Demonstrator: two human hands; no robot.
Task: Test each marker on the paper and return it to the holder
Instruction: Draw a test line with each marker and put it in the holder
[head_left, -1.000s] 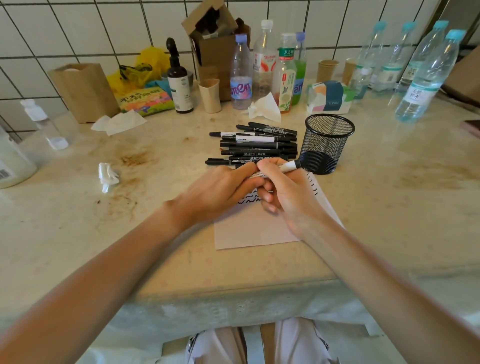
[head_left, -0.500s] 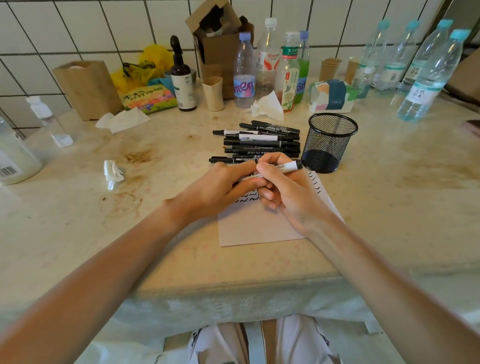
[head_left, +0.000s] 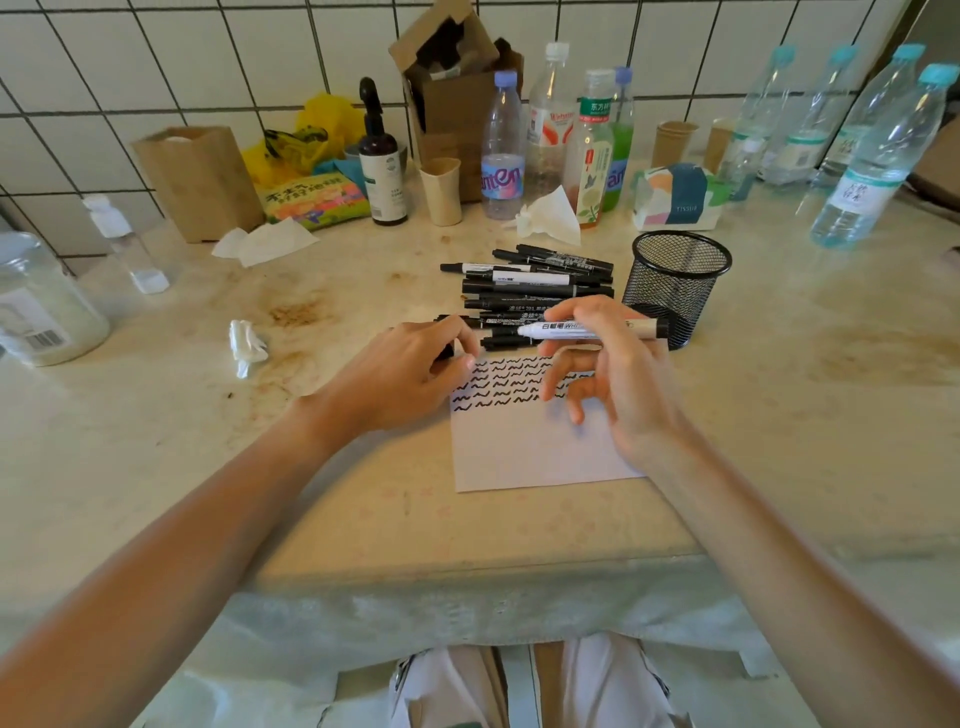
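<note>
Stained stone table (head_left: 156, 467) against a tiled wall. The right hand (head_left: 613, 374) pinches a white marker (head_left: 587, 330) sideways just above the paper (head_left: 530, 452), near the table's front edge. The left hand (head_left: 410, 369) is curled around a black cap (head_left: 448, 351) at the paper's left corner. The marker pile (head_left: 535, 286) sits behind, with the mesh holder (head_left: 675, 286) just to its right.

- Both forearms were bare to the frame edge; no sleeves seen.
- Left hand (head_left: 410, 371) and right hand (head_left: 618, 379) carried no rings, watch or gloves.
- Legs wore pale, whitish trousers (head_left: 613, 686).
</note>
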